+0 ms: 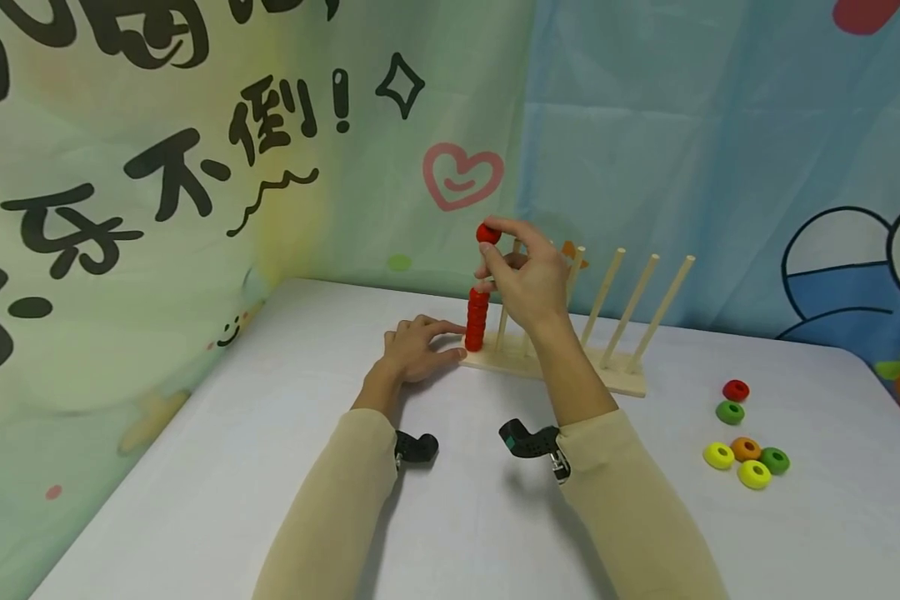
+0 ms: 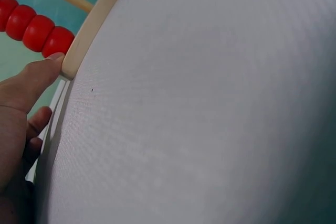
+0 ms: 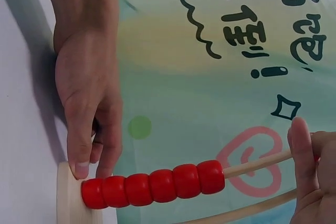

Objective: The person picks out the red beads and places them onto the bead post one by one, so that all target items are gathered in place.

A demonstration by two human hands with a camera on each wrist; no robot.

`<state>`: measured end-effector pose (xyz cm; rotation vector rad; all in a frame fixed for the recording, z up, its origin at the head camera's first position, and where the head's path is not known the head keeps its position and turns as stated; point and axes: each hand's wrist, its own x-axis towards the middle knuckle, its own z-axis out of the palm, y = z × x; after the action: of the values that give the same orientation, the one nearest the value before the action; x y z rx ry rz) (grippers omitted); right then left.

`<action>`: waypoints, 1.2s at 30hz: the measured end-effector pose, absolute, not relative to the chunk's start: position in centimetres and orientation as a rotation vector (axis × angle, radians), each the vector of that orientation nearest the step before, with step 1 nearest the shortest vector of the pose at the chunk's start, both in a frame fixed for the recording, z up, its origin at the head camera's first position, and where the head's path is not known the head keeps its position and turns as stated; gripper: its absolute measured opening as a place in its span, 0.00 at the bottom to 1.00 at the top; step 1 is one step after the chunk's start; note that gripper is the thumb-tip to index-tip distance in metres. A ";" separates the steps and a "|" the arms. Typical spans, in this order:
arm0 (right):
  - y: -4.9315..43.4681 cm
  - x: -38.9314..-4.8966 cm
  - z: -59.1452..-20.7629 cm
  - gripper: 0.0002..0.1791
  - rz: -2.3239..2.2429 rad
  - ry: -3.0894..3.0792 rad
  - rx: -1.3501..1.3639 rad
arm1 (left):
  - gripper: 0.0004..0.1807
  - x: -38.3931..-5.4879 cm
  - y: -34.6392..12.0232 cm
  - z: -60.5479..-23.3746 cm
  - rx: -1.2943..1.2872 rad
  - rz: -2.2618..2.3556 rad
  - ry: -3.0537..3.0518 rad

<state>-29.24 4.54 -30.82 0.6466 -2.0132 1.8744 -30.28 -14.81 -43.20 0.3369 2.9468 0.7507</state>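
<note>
A wooden peg rack (image 1: 622, 382) stands on the table with a stack of red beads (image 1: 476, 321) on its leftmost peg. My right hand (image 1: 534, 287) pinches another red bead (image 1: 487, 234) between thumb and forefinger, above that stack at the peg's top. In the right wrist view the peg (image 3: 257, 164) runs from the stacked beads (image 3: 163, 185) up to the right fingers, which mostly hide the held bead. At the rack's left end, my left hand (image 1: 417, 350) holds the base, thumb in front and forefinger behind. The left wrist view shows the thumb (image 2: 39, 77) against the base's end (image 2: 76, 59).
Several bare pegs (image 1: 667, 308) rise from the rack to the right. Loose beads lie on the table at right: a red one (image 1: 736, 391), green ones (image 1: 731, 412), yellow ones (image 1: 754, 475) and an orange one (image 1: 746, 449). A printed cloth (image 1: 615, 125) hangs behind the table.
</note>
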 end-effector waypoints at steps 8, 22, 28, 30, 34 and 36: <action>4.7 -29.0 -31.0 0.23 1.915 -1.987 0.607 | 0.27 -30.3 -14.6 -43.3 0.337 0.740 2.946; 5.2 -28.3 -31.1 0.21 1.757 -1.819 0.800 | 0.27 -30.5 -14.8 -43.1 0.333 0.748 2.954; 5.7 -28.1 -31.3 0.20 1.786 -1.782 0.853 | 0.27 -30.5 -15.0 -43.1 0.331 0.757 2.942; 6.0 -27.9 -31.4 0.20 1.788 -1.794 0.868 | 0.27 -30.5 -15.0 -43.1 0.331 0.758 2.945; 6.8 -27.1 -31.5 0.21 1.807 -1.835 0.878 | 0.27 -30.5 -14.9 -43.2 0.333 0.755 2.942; 7.1 -26.8 -31.4 0.21 1.809 -1.854 0.883 | 0.27 -30.5 -14.9 -43.1 0.332 0.752 2.944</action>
<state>-26.77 7.14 -31.38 0.8835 -1.8539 1.8089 -30.53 -14.86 -43.14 0.3320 2.9437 0.7525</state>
